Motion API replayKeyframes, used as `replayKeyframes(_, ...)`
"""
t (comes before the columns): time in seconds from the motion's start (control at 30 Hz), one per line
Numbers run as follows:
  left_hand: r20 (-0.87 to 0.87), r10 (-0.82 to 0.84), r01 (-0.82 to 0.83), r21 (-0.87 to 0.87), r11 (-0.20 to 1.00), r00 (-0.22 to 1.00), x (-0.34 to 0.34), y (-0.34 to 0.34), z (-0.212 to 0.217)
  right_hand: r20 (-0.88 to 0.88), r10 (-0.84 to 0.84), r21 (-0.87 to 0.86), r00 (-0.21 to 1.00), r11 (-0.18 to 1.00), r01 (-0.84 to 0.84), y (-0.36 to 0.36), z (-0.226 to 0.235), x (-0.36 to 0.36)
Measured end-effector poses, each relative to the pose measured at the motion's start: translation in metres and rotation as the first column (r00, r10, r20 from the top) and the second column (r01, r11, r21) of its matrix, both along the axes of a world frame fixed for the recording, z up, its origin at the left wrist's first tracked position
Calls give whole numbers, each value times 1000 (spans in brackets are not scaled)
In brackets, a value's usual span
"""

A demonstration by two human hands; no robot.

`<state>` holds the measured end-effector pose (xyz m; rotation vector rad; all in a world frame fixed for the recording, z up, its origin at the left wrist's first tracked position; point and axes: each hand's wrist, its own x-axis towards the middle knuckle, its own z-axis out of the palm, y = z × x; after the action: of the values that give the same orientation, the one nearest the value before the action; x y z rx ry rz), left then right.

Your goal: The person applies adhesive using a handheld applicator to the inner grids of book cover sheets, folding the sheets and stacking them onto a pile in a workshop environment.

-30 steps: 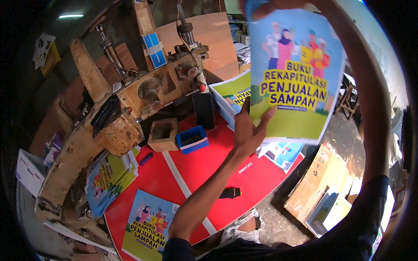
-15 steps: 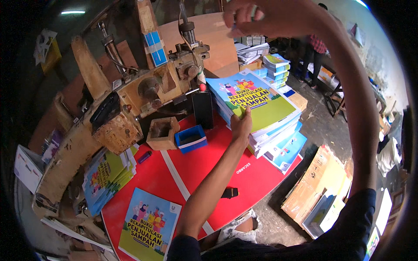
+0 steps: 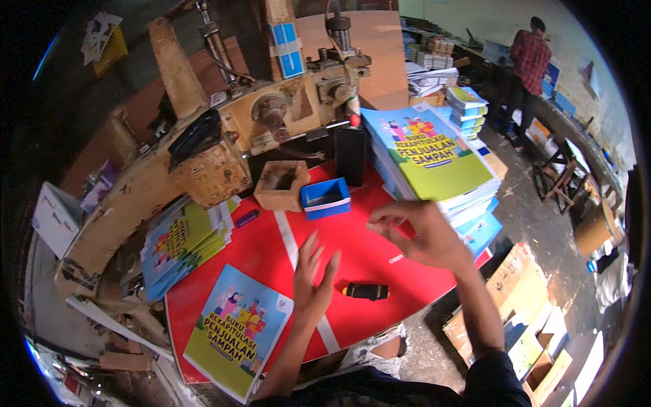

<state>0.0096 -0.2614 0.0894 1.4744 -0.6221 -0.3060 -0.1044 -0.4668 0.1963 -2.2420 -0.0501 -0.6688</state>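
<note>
My left hand [image 3: 313,278] hovers over the red table [image 3: 380,251] with its fingers spread and nothing in it. My right hand [image 3: 419,234] is a little to the right, fingers loosely curled and empty, just below a tall stack of blue-and-green booklets [image 3: 434,159]. A single booklet of the same kind [image 3: 239,329] lies flat at the table's near left corner. A small black cylinder [image 3: 366,292] lies on the table between my hands.
A big worn yellow machine [image 3: 203,156] runs along the table's back left. A wooden box [image 3: 281,184] and a blue tray [image 3: 325,198] sit before it. Another booklet pile [image 3: 183,241] lies left. Cardboard boxes [image 3: 536,319] stand right; a person [image 3: 529,68] works far back.
My right hand came down from overhead after setting a booklet on top of the right stack. My left hand drew back from the stack toward me.
</note>
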Motion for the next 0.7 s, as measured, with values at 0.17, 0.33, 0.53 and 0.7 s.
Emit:
replayKeyframes(0.17, 623, 81, -476, 500, 723, 778, -6, 145, -58, 84, -581, -202, 809, 785, 585, -72, -218, 89)
replayKeyframes(0.33, 676, 40, -592, 614, 522, 736, -18, 222, -88, 101, -612, 129, 785, 790, 599, -108, -251, 173)
replayKeyframes(0.53, 707, 81, -636, 572, 518, 702, -26, 214, -89, 121, -611, 40, 782, 791, 611, -128, -229, 195)
replayKeyframes(0.7, 718, 126, -668, 548, 504, 684, -26, 219, -87, 128, -700, -55, 702, 702, 710, -107, -230, 198)
